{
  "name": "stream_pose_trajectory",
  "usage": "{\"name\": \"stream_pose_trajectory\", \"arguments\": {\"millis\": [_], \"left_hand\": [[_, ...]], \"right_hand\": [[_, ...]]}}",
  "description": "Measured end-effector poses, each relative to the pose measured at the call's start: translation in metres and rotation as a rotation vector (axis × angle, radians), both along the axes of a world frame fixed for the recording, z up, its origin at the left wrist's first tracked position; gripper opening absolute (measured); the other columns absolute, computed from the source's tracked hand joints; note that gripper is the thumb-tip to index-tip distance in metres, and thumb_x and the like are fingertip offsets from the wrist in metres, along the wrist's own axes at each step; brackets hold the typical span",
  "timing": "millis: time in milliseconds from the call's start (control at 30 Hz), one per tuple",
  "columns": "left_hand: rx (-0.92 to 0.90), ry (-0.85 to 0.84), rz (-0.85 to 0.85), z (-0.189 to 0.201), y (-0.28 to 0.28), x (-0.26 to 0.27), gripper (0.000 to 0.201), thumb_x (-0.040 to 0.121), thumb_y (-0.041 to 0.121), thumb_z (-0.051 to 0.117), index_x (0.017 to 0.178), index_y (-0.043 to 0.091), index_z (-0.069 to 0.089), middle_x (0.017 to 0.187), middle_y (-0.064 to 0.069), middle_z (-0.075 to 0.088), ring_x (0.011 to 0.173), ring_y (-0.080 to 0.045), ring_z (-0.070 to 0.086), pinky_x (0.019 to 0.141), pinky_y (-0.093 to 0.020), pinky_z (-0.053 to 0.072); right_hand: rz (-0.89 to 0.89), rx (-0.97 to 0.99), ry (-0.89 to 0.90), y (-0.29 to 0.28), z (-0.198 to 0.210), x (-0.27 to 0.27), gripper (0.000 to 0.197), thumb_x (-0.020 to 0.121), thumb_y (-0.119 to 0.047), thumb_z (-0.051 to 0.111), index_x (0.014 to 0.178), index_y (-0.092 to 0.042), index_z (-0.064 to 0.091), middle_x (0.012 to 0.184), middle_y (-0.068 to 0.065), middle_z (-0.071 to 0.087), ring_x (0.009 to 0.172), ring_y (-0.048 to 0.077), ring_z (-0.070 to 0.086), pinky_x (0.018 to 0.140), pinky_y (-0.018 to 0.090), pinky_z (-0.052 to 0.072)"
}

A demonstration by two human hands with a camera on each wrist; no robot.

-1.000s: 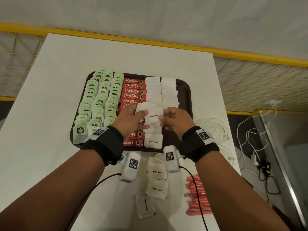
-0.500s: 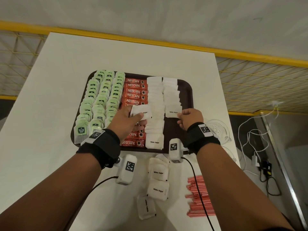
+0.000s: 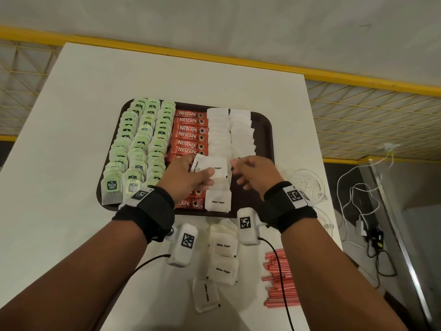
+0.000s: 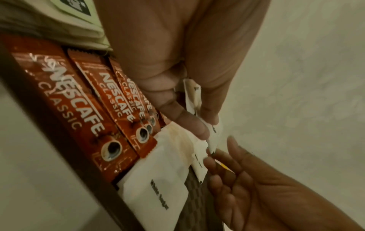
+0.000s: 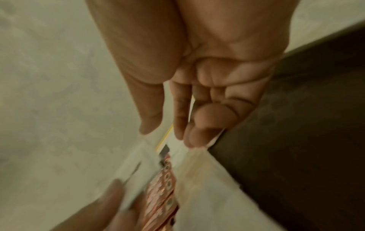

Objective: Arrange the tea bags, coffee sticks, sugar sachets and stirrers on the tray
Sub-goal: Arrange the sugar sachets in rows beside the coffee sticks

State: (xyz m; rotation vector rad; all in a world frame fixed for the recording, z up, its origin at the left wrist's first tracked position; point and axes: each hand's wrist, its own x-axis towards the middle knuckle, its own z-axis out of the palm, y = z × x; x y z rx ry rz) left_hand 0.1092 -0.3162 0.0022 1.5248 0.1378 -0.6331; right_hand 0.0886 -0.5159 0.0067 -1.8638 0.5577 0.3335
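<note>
Left hand pinching sugar sachets over the tray — right hand loose, just beside.

The left hand covers the middle of the coffee sticks in the head view, along with part of the sugar sachets it grips, so their count cannot be told. The right wrist picture is smeared; the right hand seems empty there. The stirrers are crossed by a cable. A glass dish sits half behind the right wristband.
</note>
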Motion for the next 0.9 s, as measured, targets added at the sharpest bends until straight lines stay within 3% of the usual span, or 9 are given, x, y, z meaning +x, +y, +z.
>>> {"name": "stream_pose_trajectory", "arguments": {"millis": [133,233,333,433,500,633,700,833,900], "left_hand": [[-0.012,-0.004,-0.063,0.0,-0.007,-0.004,0.027,0.09,0.018,0.07,0.115,0.012,0.061,0.102,-0.008,0.074,0.086,-0.022,0.074,0.069,-0.028,0.059],[-0.009,0.021,-0.044,0.001,-0.005,-0.003,0.024,0.099,0.027,0.056,0.116,0.012,0.059,0.108,-0.008,0.07,0.088,-0.023,0.072,0.07,-0.031,0.057],[-0.065,0.125,0.059,0.002,0.001,-0.002,0.037,0.103,0.025,0.035,0.12,0.0,0.058,0.106,-0.016,0.066,0.083,-0.027,0.07,0.066,-0.034,0.057],[-0.011,0.085,0.032,0.005,0.006,-0.004,0.032,0.104,0.017,0.03,0.114,-0.002,0.054,0.11,-0.015,0.063,0.087,-0.028,0.07,0.07,-0.035,0.06],[-0.003,0.054,0.016,0.006,0.009,-0.005,0.026,0.104,0.01,0.032,0.115,-0.003,0.051,0.111,-0.011,0.057,0.091,-0.026,0.071,0.076,-0.034,0.061],[0.03,0.02,-0.015,0.008,0.015,-0.009,0.019,0.103,0.009,0.045,0.12,0.006,0.052,0.119,-0.013,0.061,0.097,-0.022,0.072,0.083,-0.032,0.06],[0.074,-0.023,-0.028,0.008,0.018,-0.01,0.021,0.098,0.007,0.056,0.118,0.009,0.053,0.117,-0.011,0.066,0.094,-0.02,0.072,0.078,-0.031,0.06],[0.127,-0.048,-0.015,0.011,0.02,-0.012,0.043,0.084,0.003,0.074,0.12,0.009,0.051,0.11,-0.009,0.07,0.092,-0.019,0.072,0.069,-0.03,0.061],[0.159,-0.072,-0.055,0.012,0.019,-0.013,0.047,0.08,0.003,0.077,0.118,0.011,0.05,0.107,-0.008,0.07,0.089,-0.018,0.073,0.068,-0.033,0.062]], "right_hand": [[0.02,0.138,-0.017,0.007,-0.004,-0.004,0.018,0.086,-0.017,0.074,0.099,-0.006,0.067,0.082,0.006,0.071,0.064,0.013,0.064,0.057,0.024,0.053],[-0.188,0.16,-0.052,-0.003,-0.013,-0.006,0.019,0.089,-0.013,0.07,0.103,-0.002,0.064,0.079,0.005,0.066,0.061,0.012,0.059,0.052,0.023,0.048],[-0.356,0.077,-0.021,-0.02,-0.021,-0.006,0.019,0.092,-0.015,0.066,0.108,-0.005,0.065,0.076,0.003,0.063,0.056,0.009,0.055,0.047,0.022,0.045],[-0.333,-0.076,0.027,-0.027,-0.03,0.0,0.02,0.092,-0.019,0.066,0.109,-0.008,0.064,0.072,0.003,0.062,0.052,0.009,0.054,0.046,0.022,0.047],[-0.308,-0.149,0.027,-0.025,-0.034,0.006,0.021,0.092,-0.02,0.067,0.108,-0.008,0.065,0.078,0.006,0.065,0.056,0.013,0.058,0.056,0.028,0.054],[-0.244,-0.289,0.062,-0.023,-0.043,0.015,0.014,0.084,-0.031,0.074,0.087,-0.021,0.063,0.099,0.008,0.072,0.088,0.028,0.069,0.087,0.044,0.056],[-0.218,-0.362,0.065,-0.021,-0.042,0.017,0.018,0.082,-0.033,0.074,0.083,-0.024,0.059,0.098,0.003,0.07,0.09,0.025,0.067,0.089,0.039,0.055],[-0.198,-0.489,-0.045,-0.012,-0.021,0.01,0.025,0.088,-0.033,0.069,0.1,-0.013,0.058,0.093,-0.002,0.058,0.087,0.017,0.054,0.077,0.027,0.041],[-0.024,-0.473,-0.059,0.0,-0.005,0.004,0.027,0.092,-0.04,0.062,0.099,-0.014,0.061,0.091,-0.003,0.059,0.087,0.016,0.056,0.077,0.028,0.041]]}}
